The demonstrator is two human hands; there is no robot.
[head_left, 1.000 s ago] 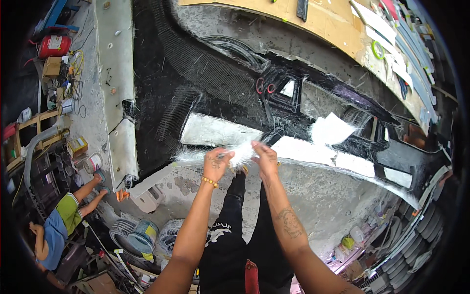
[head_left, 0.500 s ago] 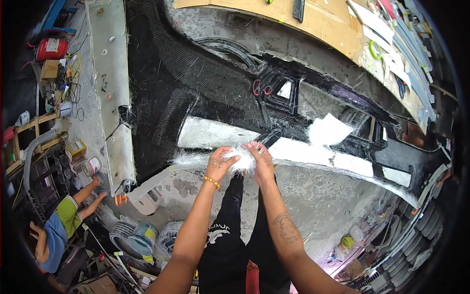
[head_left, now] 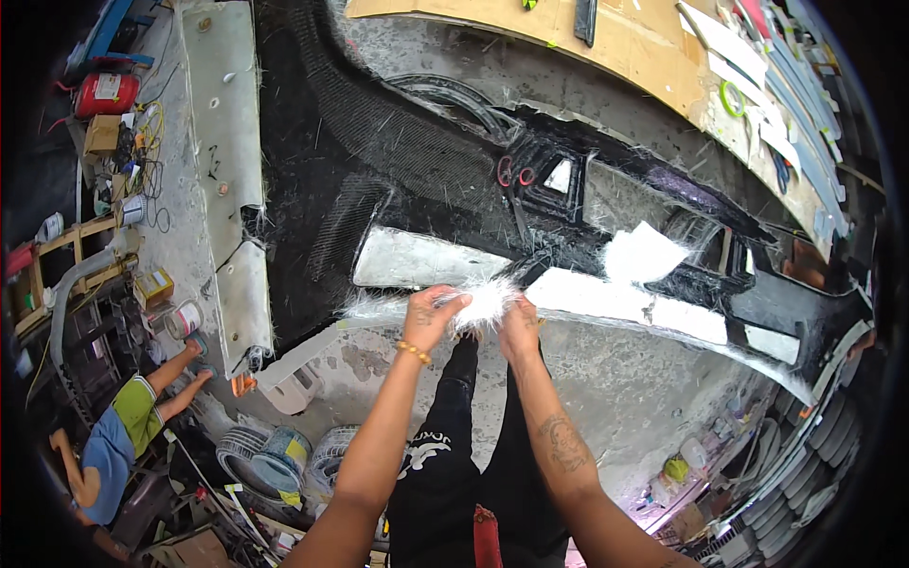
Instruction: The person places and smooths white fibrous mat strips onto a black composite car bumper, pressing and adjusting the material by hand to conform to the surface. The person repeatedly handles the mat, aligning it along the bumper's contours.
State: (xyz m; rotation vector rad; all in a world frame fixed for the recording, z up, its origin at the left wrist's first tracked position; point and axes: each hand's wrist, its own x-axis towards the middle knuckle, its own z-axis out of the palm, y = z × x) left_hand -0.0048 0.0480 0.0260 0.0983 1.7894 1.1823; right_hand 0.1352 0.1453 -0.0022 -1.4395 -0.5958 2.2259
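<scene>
Between my two hands is a fluffy tuft of white fiberglass strands (head_left: pixel 486 301), its fibers splaying out in all directions. My left hand (head_left: pixel 433 317) pinches its left side with thumb and fingers. My right hand (head_left: pixel 518 328) grips the right side. Just beyond lies a large black molded panel (head_left: pixel 417 142) with loose fibers along its near edge and white rectangular areas. Red-handled scissors (head_left: pixel 515 197) rest on the panel, ahead and slightly right. A torn piece of white fiberglass mat (head_left: pixel 646 254) lies on it further right.
Cardboard (head_left: pixel 634 47) with green tape (head_left: pixel 731 98) spans the far right. A pale long panel (head_left: pixel 225 123) stands left, near a red tank (head_left: pixel 106 94). At lower left sits another person (head_left: pixel 112 454) near tires and buckets (head_left: pixel 281 459). Curved dark parts (head_left: pixel 805 483) are stacked at right.
My right hand has shifted slightly right and down, turning, and the tuft looks more spread out. The surroundings sit slightly right in the view. The other person's arm has moved.
</scene>
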